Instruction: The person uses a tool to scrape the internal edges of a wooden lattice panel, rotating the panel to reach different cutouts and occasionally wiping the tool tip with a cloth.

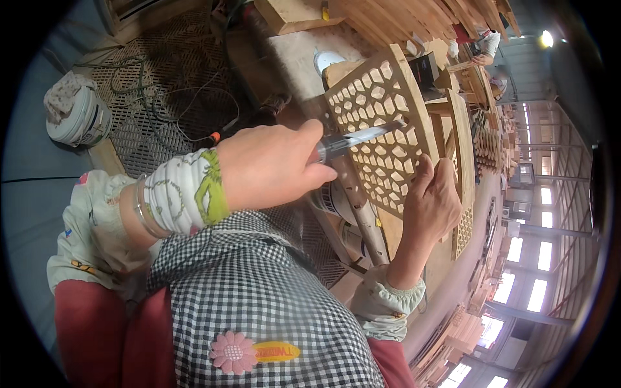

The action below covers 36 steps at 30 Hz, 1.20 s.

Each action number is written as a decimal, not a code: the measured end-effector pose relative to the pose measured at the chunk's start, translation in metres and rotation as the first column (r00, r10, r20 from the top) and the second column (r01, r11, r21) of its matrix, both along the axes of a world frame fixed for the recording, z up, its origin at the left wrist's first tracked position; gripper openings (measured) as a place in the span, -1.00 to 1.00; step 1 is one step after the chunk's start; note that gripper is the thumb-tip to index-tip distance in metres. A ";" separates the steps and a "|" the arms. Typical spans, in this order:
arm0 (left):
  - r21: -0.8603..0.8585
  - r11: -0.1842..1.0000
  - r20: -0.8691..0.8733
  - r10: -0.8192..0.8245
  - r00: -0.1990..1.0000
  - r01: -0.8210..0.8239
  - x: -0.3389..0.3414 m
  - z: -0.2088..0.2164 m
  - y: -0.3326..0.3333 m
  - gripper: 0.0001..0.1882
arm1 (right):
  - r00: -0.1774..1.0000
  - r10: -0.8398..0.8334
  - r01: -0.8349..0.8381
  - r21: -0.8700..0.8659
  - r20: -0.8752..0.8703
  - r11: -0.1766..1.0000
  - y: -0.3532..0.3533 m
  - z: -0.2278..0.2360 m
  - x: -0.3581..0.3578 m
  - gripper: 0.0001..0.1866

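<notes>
My left hand [272, 160] is closed round the dark handle of a flat-bladed hand tool [375, 133]. Its silvery blade, somewhat blurred, reaches over a wooden lattice panel [414, 97], the tip close to the panel's solid edge strip. Whether the tip touches the wood I cannot tell. The panel has rows of small angular openings and stands tilted above the workbench [391, 234]. My right hand [435, 194] grips the panel's lower right corner, thumb on the face towards me and the other fingers partly hidden.
Long boards [401, 22] are stacked at the far side, with a dark box [425, 72] behind the panel. Another person [486, 46] is farther off. Left are a white bucket [81, 119] with a cloth on top, and hoses on slatted matting [174, 52]. A container [333, 199] sits below the bench edge.
</notes>
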<state>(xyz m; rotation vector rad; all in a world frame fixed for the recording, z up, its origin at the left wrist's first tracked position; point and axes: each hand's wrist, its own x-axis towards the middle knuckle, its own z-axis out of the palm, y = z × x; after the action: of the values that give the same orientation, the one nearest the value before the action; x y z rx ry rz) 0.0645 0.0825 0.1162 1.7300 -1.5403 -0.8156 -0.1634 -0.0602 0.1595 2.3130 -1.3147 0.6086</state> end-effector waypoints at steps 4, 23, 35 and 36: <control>-0.008 0.999 -0.056 -0.046 0.997 0.046 0.003 0.001 -0.018 -0.54 | 0.999 0.028 -0.029 -0.041 -0.032 0.999 0.006 0.000 0.002 -0.53; 0.163 0.966 -0.085 -0.187 0.979 0.199 0.012 0.028 -0.063 -0.50 | 0.999 0.026 -0.028 -0.038 -0.034 0.999 0.005 -0.003 0.002 -0.53; 0.123 0.988 -0.144 -0.072 0.987 0.090 0.006 -0.038 -0.016 -0.53 | 0.999 0.008 -0.008 0.000 0.049 1.000 -0.017 -0.007 -0.007 -0.52; 0.127 0.989 -0.149 -0.062 0.987 0.081 0.004 -0.037 -0.022 -0.53 | 0.998 0.005 -0.006 0.012 0.055 1.000 -0.017 -0.006 -0.007 -0.52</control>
<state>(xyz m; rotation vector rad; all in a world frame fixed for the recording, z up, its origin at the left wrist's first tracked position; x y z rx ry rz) 0.0680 0.0607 0.0791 1.6757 -1.4867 -1.0786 -0.1702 -0.0773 0.1531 2.3259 -1.3405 0.6723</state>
